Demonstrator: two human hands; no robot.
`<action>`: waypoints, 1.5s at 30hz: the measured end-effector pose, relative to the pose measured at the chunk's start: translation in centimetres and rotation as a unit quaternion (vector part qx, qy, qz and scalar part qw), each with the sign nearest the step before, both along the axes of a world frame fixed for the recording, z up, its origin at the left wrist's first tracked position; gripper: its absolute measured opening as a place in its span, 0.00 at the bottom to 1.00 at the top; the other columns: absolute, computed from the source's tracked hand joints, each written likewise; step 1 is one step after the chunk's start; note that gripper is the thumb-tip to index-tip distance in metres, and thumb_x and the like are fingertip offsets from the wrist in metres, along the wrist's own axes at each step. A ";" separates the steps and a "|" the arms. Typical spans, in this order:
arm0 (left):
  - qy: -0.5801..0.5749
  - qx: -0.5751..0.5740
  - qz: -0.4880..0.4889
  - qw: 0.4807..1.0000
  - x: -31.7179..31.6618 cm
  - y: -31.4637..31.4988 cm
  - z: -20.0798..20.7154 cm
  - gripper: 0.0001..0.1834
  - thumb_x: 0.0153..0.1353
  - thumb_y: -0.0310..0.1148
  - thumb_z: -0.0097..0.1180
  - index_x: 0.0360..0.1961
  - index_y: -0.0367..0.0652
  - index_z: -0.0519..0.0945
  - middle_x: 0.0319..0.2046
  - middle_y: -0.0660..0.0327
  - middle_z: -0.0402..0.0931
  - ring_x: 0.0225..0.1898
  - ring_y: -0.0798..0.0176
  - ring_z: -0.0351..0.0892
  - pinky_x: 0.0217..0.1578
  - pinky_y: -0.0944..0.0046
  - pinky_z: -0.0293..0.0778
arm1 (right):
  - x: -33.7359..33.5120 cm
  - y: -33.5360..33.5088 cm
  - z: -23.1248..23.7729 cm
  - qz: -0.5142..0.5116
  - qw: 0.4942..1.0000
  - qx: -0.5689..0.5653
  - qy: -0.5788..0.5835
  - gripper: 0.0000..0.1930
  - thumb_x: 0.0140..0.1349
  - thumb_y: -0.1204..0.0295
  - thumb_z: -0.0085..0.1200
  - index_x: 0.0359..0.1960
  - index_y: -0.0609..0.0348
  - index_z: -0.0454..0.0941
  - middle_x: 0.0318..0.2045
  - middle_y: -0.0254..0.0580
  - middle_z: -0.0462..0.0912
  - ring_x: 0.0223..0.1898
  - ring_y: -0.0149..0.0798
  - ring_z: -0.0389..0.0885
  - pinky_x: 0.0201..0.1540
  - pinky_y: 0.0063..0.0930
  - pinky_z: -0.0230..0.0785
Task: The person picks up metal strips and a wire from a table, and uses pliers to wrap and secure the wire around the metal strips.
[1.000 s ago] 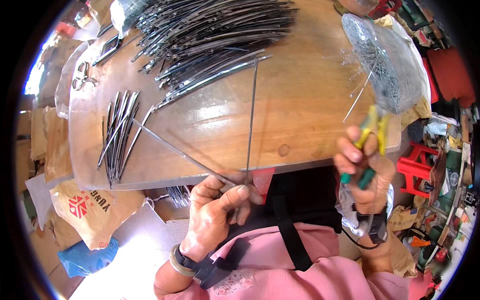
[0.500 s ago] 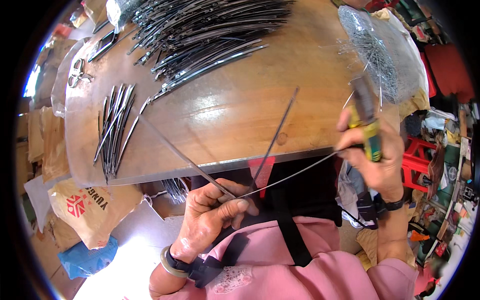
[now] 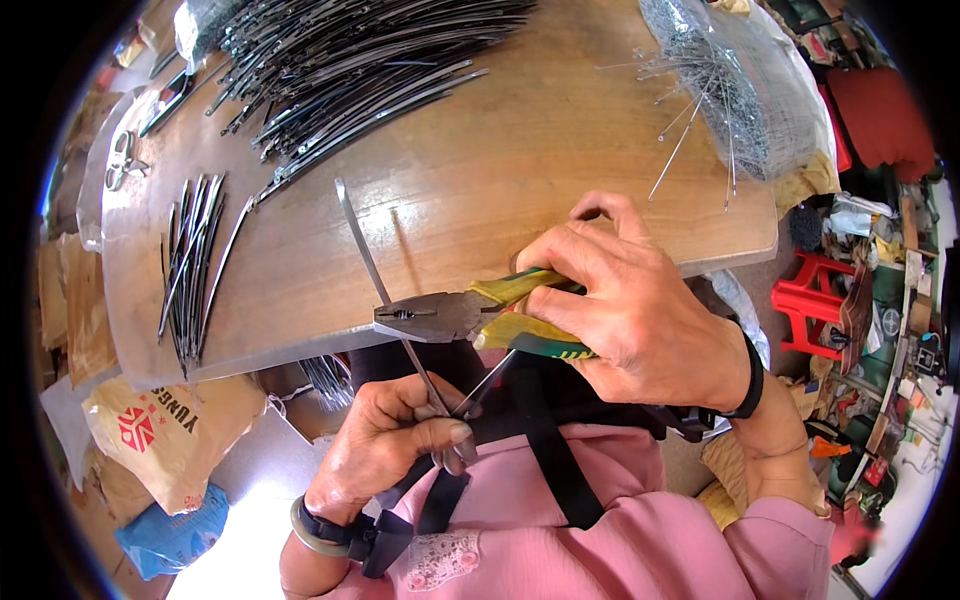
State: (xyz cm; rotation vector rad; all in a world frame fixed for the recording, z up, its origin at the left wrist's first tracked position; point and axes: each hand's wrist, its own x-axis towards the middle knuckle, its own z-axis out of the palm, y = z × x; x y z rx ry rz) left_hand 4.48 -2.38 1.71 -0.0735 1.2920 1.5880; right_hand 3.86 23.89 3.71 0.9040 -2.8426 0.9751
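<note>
Pinches a thin metal strip point(image 3: 361, 240) near its lower end in the left hand point(image 3: 385, 435), between closed thumb and fingers, just short of the table point(image 3: 560, 150), with the upper end slanting out above its edge. Keeps a second thin rod point(image 3: 490, 378) in or beside the same pinch, slanting up toward the pliers point(image 3: 425, 317). Grips these by yellow-and-green handles in the right hand point(image 3: 640, 320), with fingers wrapped around and handles partly spread. Crosses the strip with the nose; cannot tell a real bite from mere overlap.

Looks light, fairly stiff yet springy, smooth enough to slip or twist, unlikely to shatter but probably easy to kink. Best held close to the pliers' nose, flat between thumb and forefinger.

At lower left, shows a brown paper bag point(image 3: 170, 440) printed with a red emblem and dark lettering. Too small to read any marking on the pliers.
</note>
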 end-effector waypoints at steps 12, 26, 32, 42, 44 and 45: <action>0.145 -0.056 -0.073 0.985 -2.3 0.4 1.3 0.07 0.59 0.18 0.57 0.39 0.28 0.80 0.31 0.53 0.83 0.33 0.66 0.82 0.40 0.67 0.78 | 0.8 0.5 -0.3 -0.031 0.999 -0.009 0.005 0.09 0.44 0.76 0.57 0.29 0.62 0.81 0.33 0.42 0.72 0.37 0.40 0.75 0.47 0.41 0.57; 0.179 -0.131 -0.150 0.963 -1.0 1.6 -0.4 0.14 0.62 0.33 0.60 0.44 0.33 0.77 0.26 0.61 0.76 0.27 0.68 0.75 0.26 0.69 0.69 | 1.1 -1.7 -1.6 -0.027 0.998 -0.015 0.051 0.05 0.44 0.72 0.57 0.24 0.58 0.78 0.34 0.40 0.73 0.38 0.40 0.73 0.49 0.46 0.57; -0.100 0.061 0.200 0.973 0.5 3.6 -0.4 0.07 0.65 0.29 0.55 0.38 0.34 0.76 0.19 0.62 0.68 0.15 0.73 0.57 0.16 0.73 0.53 | 3.1 0.8 -0.2 -0.136 0.988 0.007 0.068 0.12 0.40 0.73 0.62 0.29 0.56 0.75 0.41 0.39 0.76 0.42 0.47 0.73 0.50 0.47 0.58; 0.060 0.037 0.237 0.969 1.0 4.8 0.8 0.07 0.68 0.28 0.53 0.39 0.34 0.76 0.20 0.66 0.70 0.17 0.77 0.61 0.18 0.75 0.56 | 5.4 1.8 -0.2 -0.085 0.983 -0.078 -0.139 0.20 0.41 0.71 0.71 0.38 0.63 0.82 0.48 0.46 0.75 0.42 0.50 0.74 0.50 0.40 0.66; 0.079 0.022 0.234 0.969 0.9 4.8 0.9 0.06 0.68 0.28 0.53 0.39 0.34 0.76 0.19 0.66 0.70 0.18 0.77 0.62 0.18 0.75 0.57 | 5.2 1.9 0.0 -0.081 0.984 -0.076 -0.141 0.19 0.42 0.71 0.70 0.38 0.63 0.82 0.49 0.46 0.75 0.42 0.50 0.74 0.50 0.40 0.66; 0.094 0.023 0.232 0.968 0.9 4.8 0.9 0.06 0.68 0.27 0.52 0.39 0.34 0.76 0.20 0.66 0.70 0.18 0.78 0.62 0.19 0.76 0.57 | 5.1 1.9 0.1 -0.076 0.984 -0.073 -0.146 0.20 0.42 0.71 0.70 0.39 0.63 0.82 0.49 0.47 0.75 0.43 0.51 0.74 0.50 0.40 0.66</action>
